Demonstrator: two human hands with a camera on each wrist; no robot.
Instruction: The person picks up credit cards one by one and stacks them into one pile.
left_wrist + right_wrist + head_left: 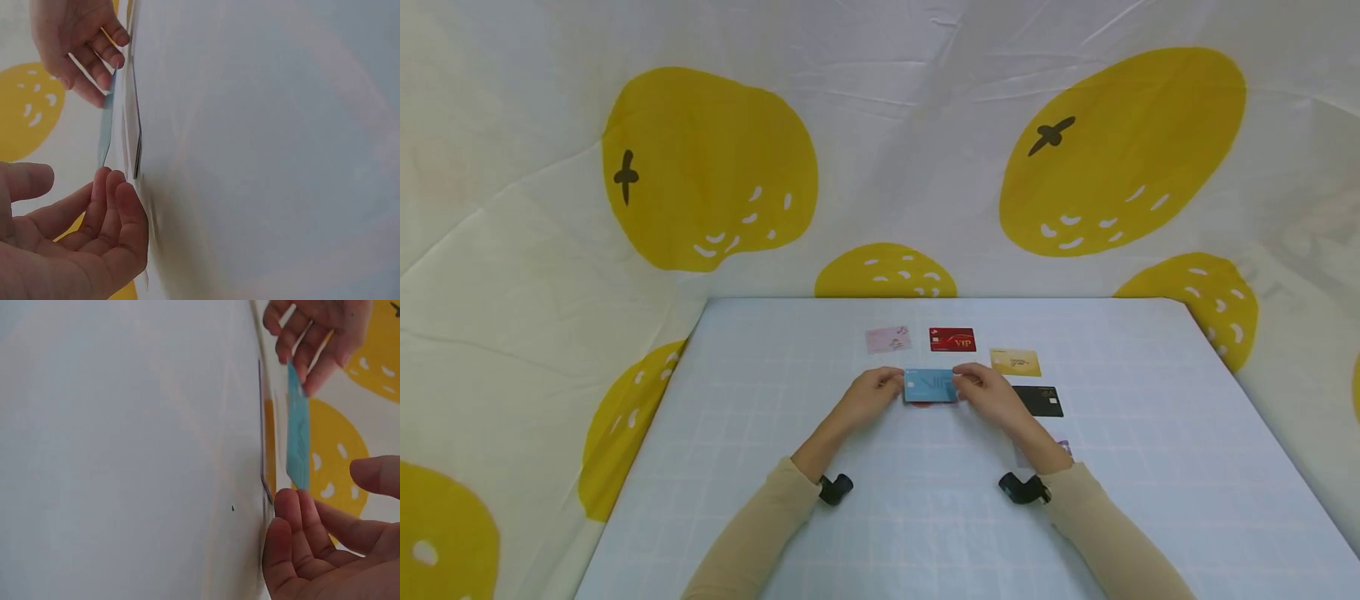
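Observation:
Both hands hold a blue VIP card [930, 386] by its two short ends, over the middle of the table. At its left end are the fingertips of my left hand [868, 396]; my right hand [988, 396] has its fingertips at the right end. A strip of something reddish [921, 405] peeks out under the card's near edge. In the right wrist view the blue card [299, 428] stands off the tabletop. The thumb of the right hand [331, 544] is spread from its fingers there, as is the thumb of the left hand [81, 231] in the left wrist view.
A pink card [888, 339] and a red VIP card [952, 339] lie behind the hands. To the right are a gold card [1015, 362] and a black card [1041, 401], partly covered by the right hand. Another card [1064, 447] shows beside the right wrist. A fruit-print sheet hangs behind the table.

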